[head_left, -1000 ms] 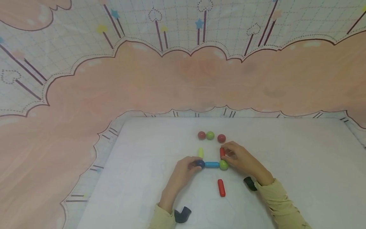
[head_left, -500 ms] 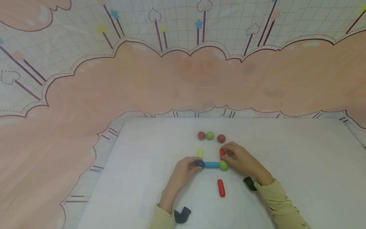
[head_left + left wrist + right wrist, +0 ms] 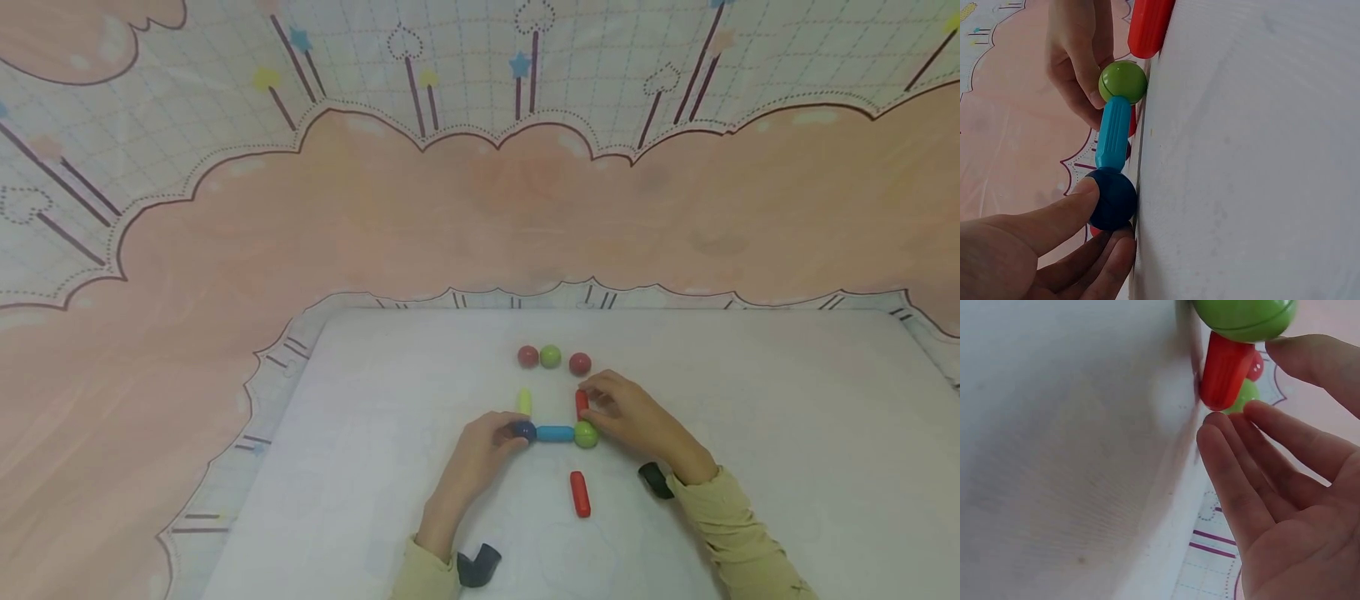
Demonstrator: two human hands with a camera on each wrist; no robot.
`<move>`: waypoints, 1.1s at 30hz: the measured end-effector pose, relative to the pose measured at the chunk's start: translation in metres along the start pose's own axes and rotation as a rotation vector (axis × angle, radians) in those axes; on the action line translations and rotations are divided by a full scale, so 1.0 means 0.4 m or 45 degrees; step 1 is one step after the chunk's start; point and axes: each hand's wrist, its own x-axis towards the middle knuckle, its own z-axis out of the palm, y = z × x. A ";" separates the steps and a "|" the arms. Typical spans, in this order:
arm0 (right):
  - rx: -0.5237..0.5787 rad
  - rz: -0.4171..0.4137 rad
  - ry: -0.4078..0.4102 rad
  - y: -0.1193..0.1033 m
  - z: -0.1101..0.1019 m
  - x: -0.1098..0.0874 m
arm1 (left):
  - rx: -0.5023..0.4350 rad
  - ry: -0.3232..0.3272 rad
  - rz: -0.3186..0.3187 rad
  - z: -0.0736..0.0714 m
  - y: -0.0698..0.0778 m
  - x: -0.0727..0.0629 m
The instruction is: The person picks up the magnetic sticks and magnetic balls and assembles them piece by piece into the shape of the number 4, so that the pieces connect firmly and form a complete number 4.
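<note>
A dark blue ball (image 3: 527, 430), a light blue magnetic rod (image 3: 555, 434) and a green ball (image 3: 587, 435) stand in a row on the white table. My left hand (image 3: 483, 446) pinches the dark blue ball (image 3: 1112, 200) between thumb and fingers. From the green ball a red rod (image 3: 582, 404) points away from me. My right hand (image 3: 633, 418) spans this red rod (image 3: 1225, 374), its thumb beside the green ball (image 3: 1247, 315) and its fingertips right at the rod's far end. Behind the dark blue ball, a yellow rod (image 3: 525, 402) points the same way.
Farther back lie a red ball (image 3: 528, 357), another green ball (image 3: 551, 357) and a second red ball (image 3: 580, 364). Nearer me lies a loose red rod (image 3: 581, 494). Black angled pieces sit by the left sleeve (image 3: 478, 567) and the right sleeve (image 3: 720, 521).
</note>
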 end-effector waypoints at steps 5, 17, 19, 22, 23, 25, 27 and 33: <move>-0.021 0.068 0.000 -0.012 -0.015 0.007 | -0.001 0.001 0.000 0.001 -0.001 0.001; -0.031 0.078 0.013 -0.026 -0.040 0.032 | 0.008 -0.004 0.001 0.002 -0.003 0.001; -0.032 0.073 0.020 -0.024 -0.042 0.034 | 0.004 -0.008 0.003 0.002 -0.003 0.002; -0.035 0.050 0.033 -0.022 -0.043 0.036 | 0.003 -0.011 0.010 0.001 -0.002 0.002; -0.034 0.043 0.038 -0.021 -0.044 0.036 | 0.004 -0.012 0.011 0.002 -0.001 0.002; -0.033 0.025 0.050 -0.021 -0.043 0.038 | 0.006 -0.016 0.011 0.003 -0.001 0.002; -0.027 0.014 0.061 -0.022 -0.043 0.041 | 0.006 -0.019 0.008 0.003 -0.001 0.001; -0.033 0.017 0.092 -0.024 -0.039 0.056 | 0.008 -0.018 -0.007 0.003 0.000 -0.003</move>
